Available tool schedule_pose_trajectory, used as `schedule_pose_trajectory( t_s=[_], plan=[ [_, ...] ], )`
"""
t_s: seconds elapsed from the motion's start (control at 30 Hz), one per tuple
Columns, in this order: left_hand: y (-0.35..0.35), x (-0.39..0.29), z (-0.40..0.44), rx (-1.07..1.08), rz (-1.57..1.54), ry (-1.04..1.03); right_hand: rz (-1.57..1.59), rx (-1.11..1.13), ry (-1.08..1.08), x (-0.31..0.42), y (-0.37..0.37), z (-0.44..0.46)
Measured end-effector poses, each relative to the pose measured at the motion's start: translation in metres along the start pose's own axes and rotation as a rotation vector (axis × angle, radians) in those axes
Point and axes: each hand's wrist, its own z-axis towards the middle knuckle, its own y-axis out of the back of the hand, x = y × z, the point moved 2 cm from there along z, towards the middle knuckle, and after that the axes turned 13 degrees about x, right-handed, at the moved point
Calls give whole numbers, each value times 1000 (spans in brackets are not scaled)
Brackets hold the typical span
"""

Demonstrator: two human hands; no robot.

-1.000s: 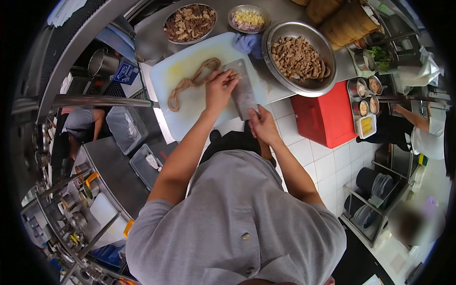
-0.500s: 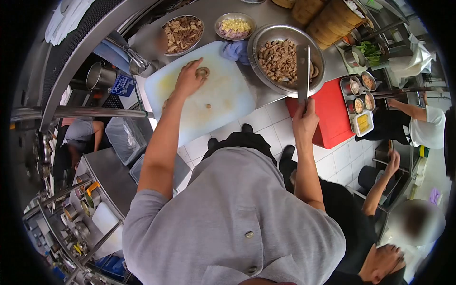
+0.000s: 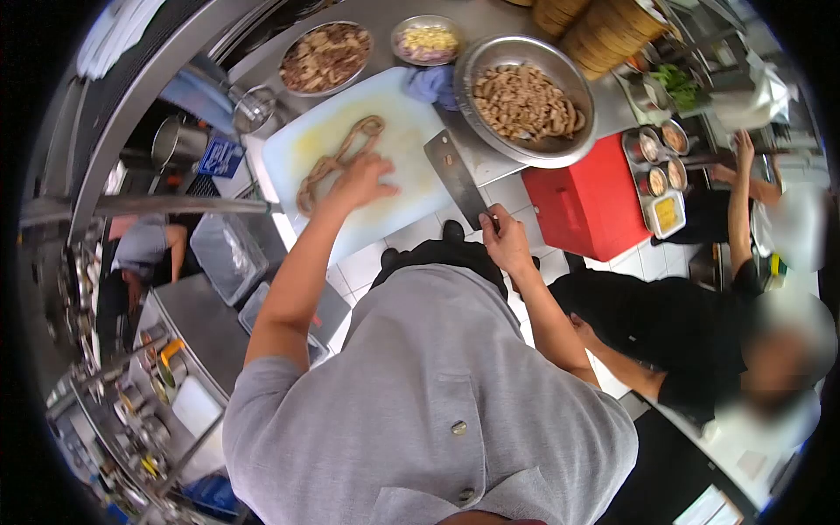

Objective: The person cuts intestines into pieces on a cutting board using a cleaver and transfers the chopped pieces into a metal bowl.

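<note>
A white cutting board [image 3: 407, 188] lies on the steel counter, with a long looped strip of brownish meat [image 3: 361, 131] on its left half. My left hand [image 3: 360, 182] is over the board beside the strip, fingers apart, holding nothing. By its handle my right hand [image 3: 507, 241] grips a cleaver [image 3: 457, 178], whose broad blade lies flat at the board's right edge with a small piece on it. Right of the board stands a large steel bowl [image 3: 464, 96] of cut meat pieces. A blue cloth [image 3: 431, 86] is bunched at the board's far edge.
An oval dish of chopped meat [image 3: 325, 57] and a small bowl of chopped yellow and purple bits [image 3: 426, 41] stand behind the board. Bamboo steamers [image 3: 612, 37] are at the back right. A red box [image 3: 575, 207] stands below. A person in black [image 3: 665, 319] is close on the right.
The cleaver has come down from over the large bowl to the board's right edge. My left hand has moved right and nearer me, off the strip. The person in black has come closer.
</note>
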Motion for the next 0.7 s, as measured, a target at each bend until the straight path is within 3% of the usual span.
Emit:
schedule_pose_trajectory(
  t_s=[0.1, 0.17, 0.27, 0.3, 0.37, 0.43, 0.5, 0.6, 0.67, 0.7],
  plan=[
    [-12, -15, -19, -71, -39, -115, -7, -63, -74, -6, -1, -8],
    [-18, -13, -15, 50, -137, -21, 21, -54, -93, -7, -3, -10],
    [-8, -27, 9, -48, -254, -26, 49, -60, -95, -15, -8, -11],
    [3, -36, 27, -54, -238, -48, 32, -53, -93, -14, -9, -10],
    [38, -74, 68, -348, -184, -199, 31, -73, -96, -8, -8, -11],
    [72, -113, 109, -398, -405, -271, 34, -61, -114, -13, -13, -10],
    [109, -136, 127, -260, -346, -165, 26, -57, -103, -8, -11, -13],
    [112, -67, 146, -391, -109, -313, 14, -58, -112, 1, -8, -25],
    [104, -3, 130, -97, 59, -95, 20, -71, -125, -2, -9, -25],
    [95, 27, 119, -85, 75, -92, 62, -80, -119, -10, -12, -25]
  ],
)
